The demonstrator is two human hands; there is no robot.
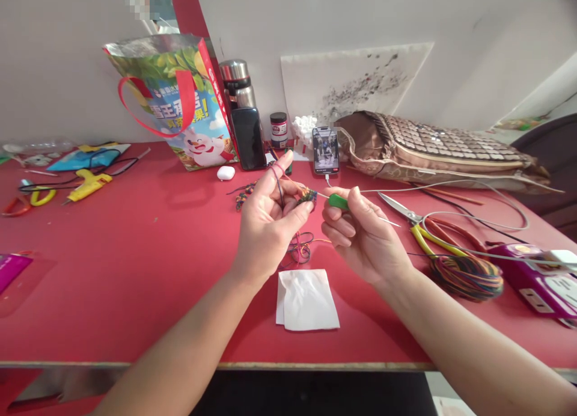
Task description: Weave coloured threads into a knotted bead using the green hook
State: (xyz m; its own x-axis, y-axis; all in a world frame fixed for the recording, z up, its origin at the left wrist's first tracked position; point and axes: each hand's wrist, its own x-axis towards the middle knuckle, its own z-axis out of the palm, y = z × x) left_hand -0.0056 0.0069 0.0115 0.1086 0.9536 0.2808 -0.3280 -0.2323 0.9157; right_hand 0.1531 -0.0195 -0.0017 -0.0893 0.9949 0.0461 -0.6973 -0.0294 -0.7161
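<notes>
My left hand (270,223) pinches a small multicoloured crochet piece (308,195) between thumb and fingers. A strand of yarn runs up over its raised index finger. In my right hand (360,229) is a crochet hook (338,201) with a green handle, its thin metal shaft pointing left and meeting the crochet piece. The hook's very tip is hidden at the stitches. Below the hands, loose coloured yarn (300,247) lies in loops on the red table (180,272). More multicoloured crochet work (246,195) rests behind my left hand, partly covered by it.
A folded white tissue (309,300) lies near the front edge. To the right are scissors (406,211), a yarn bundle (469,275) and a purple power strip (536,278). A phone (325,151), a dark phone (249,139) and a shopping bag (180,103) stand behind. A yellow glue gun (88,186) lies left.
</notes>
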